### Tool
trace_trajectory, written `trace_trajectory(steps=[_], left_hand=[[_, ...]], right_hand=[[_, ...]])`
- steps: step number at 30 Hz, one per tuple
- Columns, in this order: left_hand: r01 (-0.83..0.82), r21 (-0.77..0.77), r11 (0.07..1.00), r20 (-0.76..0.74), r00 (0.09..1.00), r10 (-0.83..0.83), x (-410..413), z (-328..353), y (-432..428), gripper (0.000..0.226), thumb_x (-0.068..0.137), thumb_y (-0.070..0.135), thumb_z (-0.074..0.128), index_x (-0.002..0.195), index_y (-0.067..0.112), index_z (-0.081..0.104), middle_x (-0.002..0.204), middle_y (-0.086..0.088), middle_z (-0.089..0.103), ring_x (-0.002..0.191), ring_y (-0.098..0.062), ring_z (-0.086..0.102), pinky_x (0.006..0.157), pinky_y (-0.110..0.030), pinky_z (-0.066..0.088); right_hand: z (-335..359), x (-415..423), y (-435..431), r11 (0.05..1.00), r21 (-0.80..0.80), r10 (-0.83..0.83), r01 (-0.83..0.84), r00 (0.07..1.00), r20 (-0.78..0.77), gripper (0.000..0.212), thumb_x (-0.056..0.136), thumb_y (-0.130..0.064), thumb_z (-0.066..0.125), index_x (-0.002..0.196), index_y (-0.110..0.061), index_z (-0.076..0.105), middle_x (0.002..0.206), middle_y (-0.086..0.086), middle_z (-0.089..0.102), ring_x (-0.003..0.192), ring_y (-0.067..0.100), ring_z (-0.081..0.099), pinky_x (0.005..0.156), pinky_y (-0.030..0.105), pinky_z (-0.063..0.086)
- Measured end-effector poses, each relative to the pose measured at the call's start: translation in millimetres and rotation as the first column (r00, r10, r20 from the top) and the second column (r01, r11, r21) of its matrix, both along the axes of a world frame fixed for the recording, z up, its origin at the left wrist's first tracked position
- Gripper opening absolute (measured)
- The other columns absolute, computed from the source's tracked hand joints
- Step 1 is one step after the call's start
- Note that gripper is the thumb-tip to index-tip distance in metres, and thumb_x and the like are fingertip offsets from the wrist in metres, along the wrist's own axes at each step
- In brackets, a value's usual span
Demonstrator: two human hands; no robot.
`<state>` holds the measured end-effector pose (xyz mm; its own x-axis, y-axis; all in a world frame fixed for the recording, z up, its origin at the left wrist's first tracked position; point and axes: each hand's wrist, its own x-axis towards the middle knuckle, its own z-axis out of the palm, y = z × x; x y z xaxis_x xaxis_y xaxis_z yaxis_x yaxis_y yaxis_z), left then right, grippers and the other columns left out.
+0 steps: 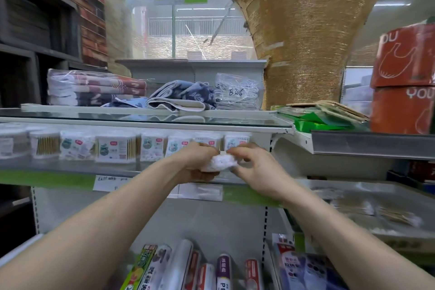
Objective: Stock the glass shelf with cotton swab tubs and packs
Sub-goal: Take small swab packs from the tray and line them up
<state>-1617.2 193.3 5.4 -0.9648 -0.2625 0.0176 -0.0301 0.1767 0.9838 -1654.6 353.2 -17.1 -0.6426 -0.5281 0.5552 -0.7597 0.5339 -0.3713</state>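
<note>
Swab pack held between both hands, just before right end of row of tubs on shelf. Left hand grip curled round pack; right hand pinches its edge, probably, though view is blurred. Best: set pack down beside last tub, label forward, without nudging neighbours.

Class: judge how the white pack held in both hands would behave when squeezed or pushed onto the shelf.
The white pack probably gives softly: its outline looks rounded and lumpy between the left hand and right hand. It is likely light, since the right hand merely pinches it. Blur hides its wrap.
</note>
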Motion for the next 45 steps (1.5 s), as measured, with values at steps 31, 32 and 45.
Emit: trace_trajectory(steps=[31, 32, 45], left_hand=[[0.08, -0.22, 0.972, -0.031, 0.996, -0.089, -28, 0, -19, 0.015, 0.082, 0.009, 0.073, 0.079, 0.014, 0.059, 0.075, -0.003, 0.061, 0.063, -0.012, 0.053, 0.052, -0.022, 0.045], [0.078, -0.201, 0.977, -0.024, 0.996, -0.085, -28, 0, -18, 0.014, 0.082, 0.007, 0.072, 0.084, 0.013, 0.059, 0.08, -0.005, 0.062, 0.066, -0.013, 0.054, 0.052, -0.022, 0.047], [0.126, -0.202, 0.971, 0.006, 0.992, -0.128, -31, -1, -10, 0.014, 0.097, 0.017, 0.052, 0.106, 0.019, 0.062, 0.096, -0.007, 0.064, 0.077, -0.018, 0.056, 0.066, -0.029, 0.046]], right_hand=[[10, -32, -12, 0.934, -0.324, 0.011, 0.15, 0.895, 0.446, 0.015, 0.098, -0.03, 0.048, 0.095, -0.019, 0.057, 0.089, 0.006, 0.068, 0.07, 0.015, 0.061, 0.055, 0.023, 0.041], [11, -31, -12, 0.932, -0.328, 0.01, 0.155, 0.893, 0.45, 0.017, 0.099, -0.028, 0.046, 0.096, -0.016, 0.058, 0.088, 0.007, 0.067, 0.07, 0.015, 0.06, 0.054, 0.022, 0.041], [7, -27, -4, 0.974, -0.173, -0.052, 0.145, 0.889, 0.455, 0.009, 0.092, -0.018, 0.063, 0.095, -0.022, 0.056, 0.081, -0.006, 0.064, 0.07, 0.008, 0.059, 0.064, 0.019, 0.045]])
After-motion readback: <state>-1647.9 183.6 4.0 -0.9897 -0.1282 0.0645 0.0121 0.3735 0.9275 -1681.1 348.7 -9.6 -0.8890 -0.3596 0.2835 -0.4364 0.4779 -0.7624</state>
